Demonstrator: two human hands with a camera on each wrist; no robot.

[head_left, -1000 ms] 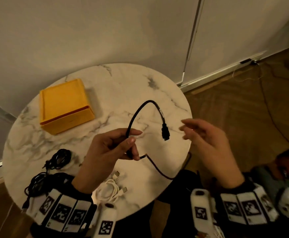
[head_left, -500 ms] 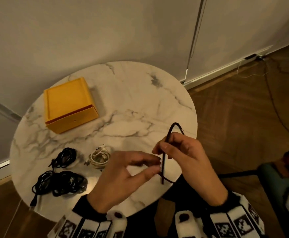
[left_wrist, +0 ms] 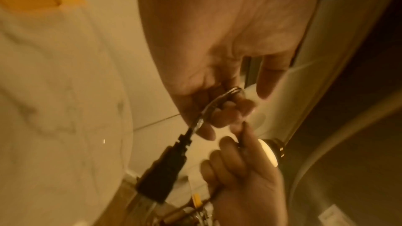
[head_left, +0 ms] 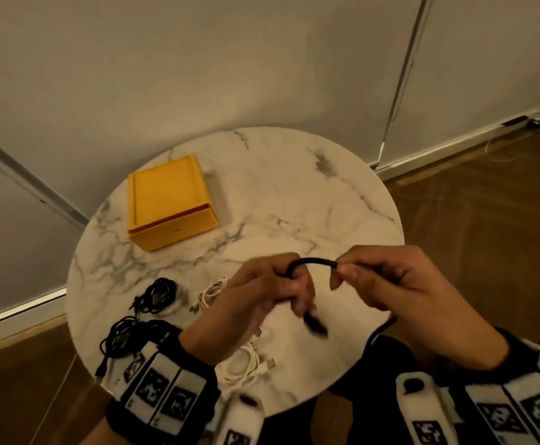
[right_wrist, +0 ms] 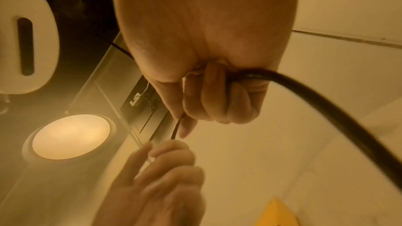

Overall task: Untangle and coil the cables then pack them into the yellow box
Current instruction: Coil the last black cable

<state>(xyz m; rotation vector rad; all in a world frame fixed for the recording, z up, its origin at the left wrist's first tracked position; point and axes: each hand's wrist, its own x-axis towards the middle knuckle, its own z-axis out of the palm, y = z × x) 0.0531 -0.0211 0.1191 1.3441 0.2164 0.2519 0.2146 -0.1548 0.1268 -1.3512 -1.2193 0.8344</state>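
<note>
A black cable (head_left: pixel 313 261) arches between my two hands above the near edge of the marble table (head_left: pixel 294 194). My left hand (head_left: pixel 271 290) grips one part of it, fingers curled, and its black plug (left_wrist: pixel 163 171) hangs below the fist. My right hand (head_left: pixel 371 277) pinches the cable (right_wrist: pixel 326 109) a short way to the right; the rest trails out of the palm. The yellow box (head_left: pixel 169 200) stands closed at the table's far left, well away from both hands.
Two black cable bundles (head_left: pixel 158 295) (head_left: pixel 127 340) lie at the table's left front. A small white coil (head_left: pixel 210 293) lies beside them, and another white cable (head_left: pixel 249 364) lies under my left wrist. Wooden floor surrounds the table; a wall stands behind.
Both hands rose and drew a little apart, so a short arch of black cable now spans them. The left hand went from loosely pinching to a closed grip, plug dangling below.
</note>
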